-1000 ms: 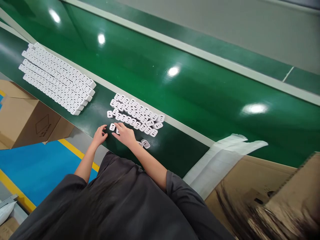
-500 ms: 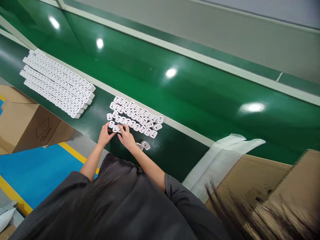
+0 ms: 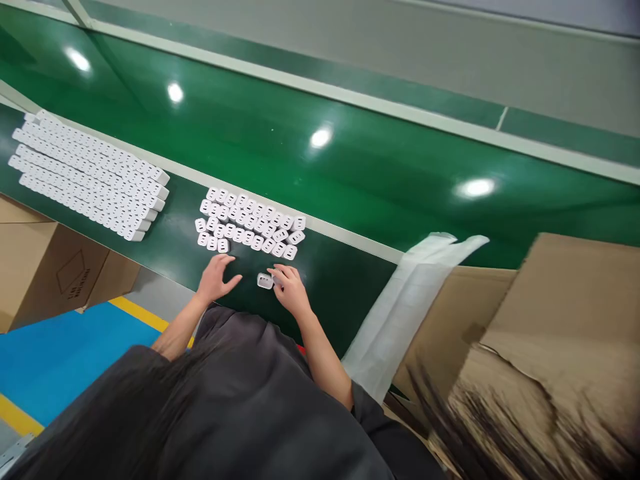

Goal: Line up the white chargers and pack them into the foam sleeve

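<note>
Several small white charger blocks (image 3: 250, 220) with dark port slots stand in slanting rows on the dark green bench. My left hand (image 3: 216, 278) is just below the left end of the front row, fingers and thumb apart, holding nothing. Farther right, my right hand (image 3: 291, 289) has its fingers closed around a white charger block (image 3: 276, 280), which they partly cover. Another loose charger block (image 3: 265, 281) lies just left of those fingers, its slotted face showing.
A large, tightly packed group of white blocks (image 3: 90, 173) stands on the bench at left. A green conveyor belt (image 3: 250, 133) runs behind a pale rail. Cardboard boxes stand at lower left (image 3: 55, 273) and right (image 3: 500, 333). White plastic sheeting (image 3: 395, 307) drapes over the right box's edge.
My right hand has left the front row and moved right to the loose blocks, closing on one. My left hand has drawn back from the row and opened. The camera view has shifted.
</note>
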`<state>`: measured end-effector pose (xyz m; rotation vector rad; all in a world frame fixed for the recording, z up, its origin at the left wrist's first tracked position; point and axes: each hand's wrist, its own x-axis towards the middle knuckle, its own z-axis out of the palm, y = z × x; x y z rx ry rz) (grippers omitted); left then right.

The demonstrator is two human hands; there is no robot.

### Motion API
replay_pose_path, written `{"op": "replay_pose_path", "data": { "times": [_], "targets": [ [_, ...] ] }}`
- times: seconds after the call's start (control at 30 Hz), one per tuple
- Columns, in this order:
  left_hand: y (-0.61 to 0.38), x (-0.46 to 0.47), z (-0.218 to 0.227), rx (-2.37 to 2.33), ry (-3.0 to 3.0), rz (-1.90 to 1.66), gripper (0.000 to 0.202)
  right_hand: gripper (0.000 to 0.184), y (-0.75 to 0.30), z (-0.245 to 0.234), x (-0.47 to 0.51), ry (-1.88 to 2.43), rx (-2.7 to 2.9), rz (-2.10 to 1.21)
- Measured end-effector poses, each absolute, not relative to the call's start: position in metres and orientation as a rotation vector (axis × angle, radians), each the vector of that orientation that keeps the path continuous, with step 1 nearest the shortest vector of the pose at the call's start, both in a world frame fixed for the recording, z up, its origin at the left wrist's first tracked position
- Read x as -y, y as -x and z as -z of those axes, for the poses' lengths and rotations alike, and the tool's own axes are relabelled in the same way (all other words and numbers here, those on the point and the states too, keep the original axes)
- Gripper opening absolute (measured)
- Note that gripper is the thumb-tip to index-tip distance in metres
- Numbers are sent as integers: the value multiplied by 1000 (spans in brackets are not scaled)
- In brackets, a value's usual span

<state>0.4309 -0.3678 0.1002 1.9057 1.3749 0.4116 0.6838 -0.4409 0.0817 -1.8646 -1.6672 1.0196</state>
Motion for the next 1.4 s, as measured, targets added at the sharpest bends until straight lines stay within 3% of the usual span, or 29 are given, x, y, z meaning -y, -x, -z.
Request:
{"op": "replay_pose_path", "data": {
  "times": [0.13,0.33,0.6,0.8,1.17,1.3,1.4],
  "targets": [
    [-475,392,-92,-1062,-1909,-292,72,52,-684,-69,470,1905,1556,-1131],
    [-500,410,-74,-1127,-1679,-285,40,39,-697,-59,496,1881,1126,-1324],
    [-503,408,-68,-1305,-1090,-330,38,59,-697,-72,513,1509,597,-1723],
    [-509,419,-63,-1291,-877,-284,38,46,-675,-68,506,1392,408,-1774],
    [-495,408,-64,-1036,-1314,-214,56,47,-675,-62,499,1390,378,-1803],
    [-487,397,-76,-1048,-1600,-218,49,54,-676,-62,491,1484,468,-1742],
    [-478,388,-82,-1139,-1819,-252,45,51,-672,-64,476,1631,776,-1510]
  ]
}}
